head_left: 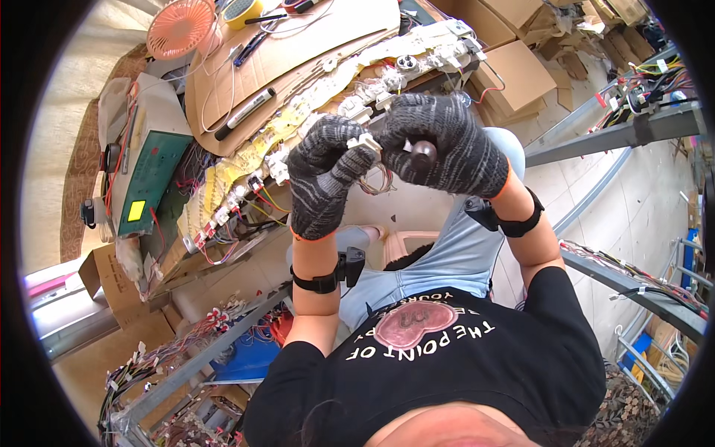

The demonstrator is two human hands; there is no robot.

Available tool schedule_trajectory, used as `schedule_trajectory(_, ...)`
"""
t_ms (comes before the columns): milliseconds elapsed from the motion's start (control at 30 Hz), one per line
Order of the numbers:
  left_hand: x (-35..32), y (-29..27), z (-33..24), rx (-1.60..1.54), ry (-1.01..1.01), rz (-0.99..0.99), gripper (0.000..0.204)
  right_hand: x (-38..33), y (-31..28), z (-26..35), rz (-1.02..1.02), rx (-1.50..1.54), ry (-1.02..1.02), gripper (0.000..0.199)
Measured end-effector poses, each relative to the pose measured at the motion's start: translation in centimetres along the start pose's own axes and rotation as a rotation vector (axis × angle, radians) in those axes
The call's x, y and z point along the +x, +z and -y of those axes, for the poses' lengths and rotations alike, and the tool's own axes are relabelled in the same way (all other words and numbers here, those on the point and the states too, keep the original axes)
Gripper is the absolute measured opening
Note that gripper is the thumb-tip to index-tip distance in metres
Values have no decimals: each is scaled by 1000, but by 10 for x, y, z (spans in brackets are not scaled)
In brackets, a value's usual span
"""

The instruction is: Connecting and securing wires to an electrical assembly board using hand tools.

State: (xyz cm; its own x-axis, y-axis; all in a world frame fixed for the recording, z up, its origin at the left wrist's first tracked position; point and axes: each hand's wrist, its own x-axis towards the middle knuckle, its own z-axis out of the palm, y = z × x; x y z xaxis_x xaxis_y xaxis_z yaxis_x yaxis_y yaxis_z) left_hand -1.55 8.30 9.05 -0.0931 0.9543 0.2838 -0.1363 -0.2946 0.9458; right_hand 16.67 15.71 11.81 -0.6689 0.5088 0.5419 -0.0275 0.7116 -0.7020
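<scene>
Both hands wear dark grey knitted gloves and meet above my lap, at the edge of the workbench. My left hand (322,175) is closed, pinching a white plastic connector (365,142) between thumb and fingers. A bundle of thin coloured wires (379,181) hangs below the connector. My right hand (450,141) is closed round a tool with a dark, rounded handle (424,153); its handle end points toward me, and its working end is hidden by the glove. The fingertips of the right hand are close beside the connector.
Along the bench edge runs a row of white connector fixtures (406,65) beside yellow tape (298,100). Cardboard (313,45) bears a marker (245,114). A pink fan (180,28) and a green tester box (153,179) stand left. Metal rails (618,141) with wire bundles flank me.
</scene>
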Motion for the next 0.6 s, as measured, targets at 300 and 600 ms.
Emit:
schedule_trajectory(300,-3,39,24,-415,72,-277,17,-10,55,-21,-604,-8,36,14)
schedule_trajectory(600,3,30,19,-299,-66,-177,13,-18,25,-18,-319,-13,135,17)
